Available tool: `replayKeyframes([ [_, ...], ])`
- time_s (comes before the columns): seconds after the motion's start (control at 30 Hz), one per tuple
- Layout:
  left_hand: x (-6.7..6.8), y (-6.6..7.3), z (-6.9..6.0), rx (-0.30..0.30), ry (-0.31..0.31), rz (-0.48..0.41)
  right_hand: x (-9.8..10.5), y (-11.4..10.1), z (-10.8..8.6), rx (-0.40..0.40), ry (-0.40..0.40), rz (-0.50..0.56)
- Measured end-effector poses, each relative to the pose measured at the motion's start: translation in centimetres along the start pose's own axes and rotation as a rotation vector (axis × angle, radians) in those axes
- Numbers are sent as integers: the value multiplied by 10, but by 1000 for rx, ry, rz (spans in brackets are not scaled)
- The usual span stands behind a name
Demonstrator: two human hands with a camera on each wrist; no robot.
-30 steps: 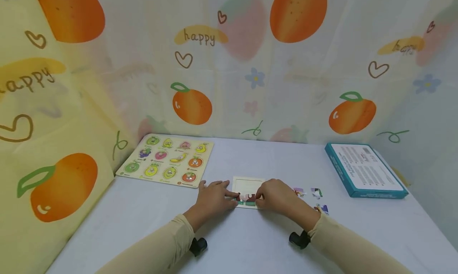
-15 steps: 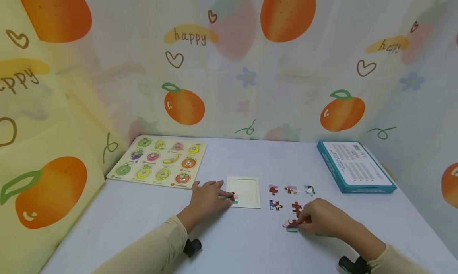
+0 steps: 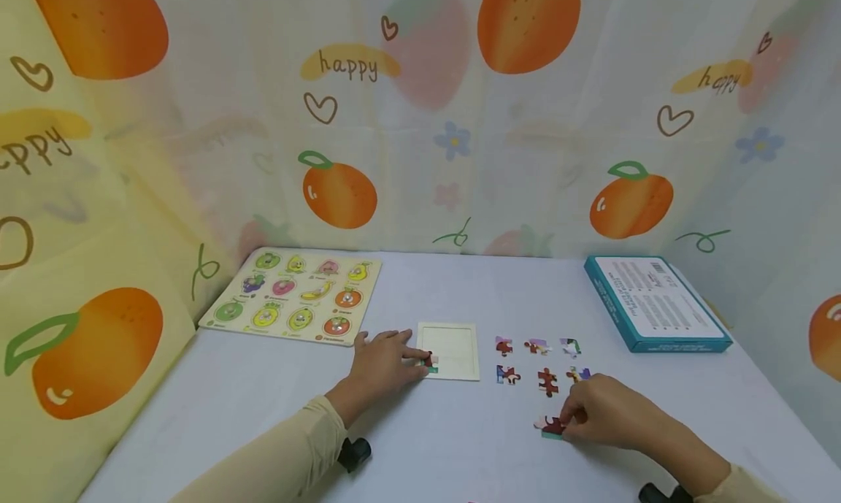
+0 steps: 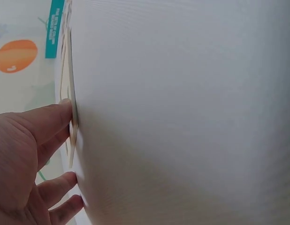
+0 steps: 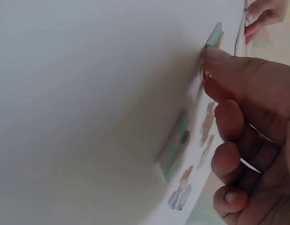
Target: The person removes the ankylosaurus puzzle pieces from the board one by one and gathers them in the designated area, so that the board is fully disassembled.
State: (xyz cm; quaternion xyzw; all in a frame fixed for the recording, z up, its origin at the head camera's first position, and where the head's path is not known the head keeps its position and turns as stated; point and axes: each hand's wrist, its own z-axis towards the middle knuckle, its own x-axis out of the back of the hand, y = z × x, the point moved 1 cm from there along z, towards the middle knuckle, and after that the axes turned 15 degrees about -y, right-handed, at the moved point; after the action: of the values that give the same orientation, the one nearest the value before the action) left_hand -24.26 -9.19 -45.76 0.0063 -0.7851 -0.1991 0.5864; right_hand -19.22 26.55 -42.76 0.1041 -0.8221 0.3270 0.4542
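Note:
My left hand (image 3: 379, 368) lies at the left side of a small cream puzzle tray (image 3: 460, 368), its index finger and thumb stretched out and touching the lower left corner. A brown-and-green jigsaw piece (image 3: 431, 363) sits in that corner by the fingertips. In the left wrist view the thumb touches the tray's edge (image 4: 73, 93). To the right, my right hand (image 3: 607, 414) pinches another jigsaw piece (image 3: 552, 427), brown with a green edge, between thumb and index finger, low at the table. The right wrist view shows that pinched piece (image 5: 215, 35) end-on.
Several loose jigsaw pieces (image 3: 547, 382) lie right of the tray. A green-edged piece (image 5: 174, 149), hidden by my right hand in the head view, lies on the table. A fruit puzzle board (image 3: 309, 328) stands back left, a teal box (image 3: 663, 298) back right.
My right hand has carried the green-edged piece out of the tray, rightward and toward me, past the loose pieces. My left hand stays at the tray's corner. The view has shifted slightly.

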Motion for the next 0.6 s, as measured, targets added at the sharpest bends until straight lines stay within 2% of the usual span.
replayKeyframes([
  [0.13,0,-1,-1,-25,26,-4,14,-12,11,-3,17,-47],
  [0.23,0,-2,-1,-49,47,-9,27,-30,28,9,55,-101],
  [0.43,-2,-3,-1,-74,67,-24,39,-68,87,69,123,-220],
  [0.6,-3,-5,-3,-95,79,-40,34,-85,138,91,117,-262],
])
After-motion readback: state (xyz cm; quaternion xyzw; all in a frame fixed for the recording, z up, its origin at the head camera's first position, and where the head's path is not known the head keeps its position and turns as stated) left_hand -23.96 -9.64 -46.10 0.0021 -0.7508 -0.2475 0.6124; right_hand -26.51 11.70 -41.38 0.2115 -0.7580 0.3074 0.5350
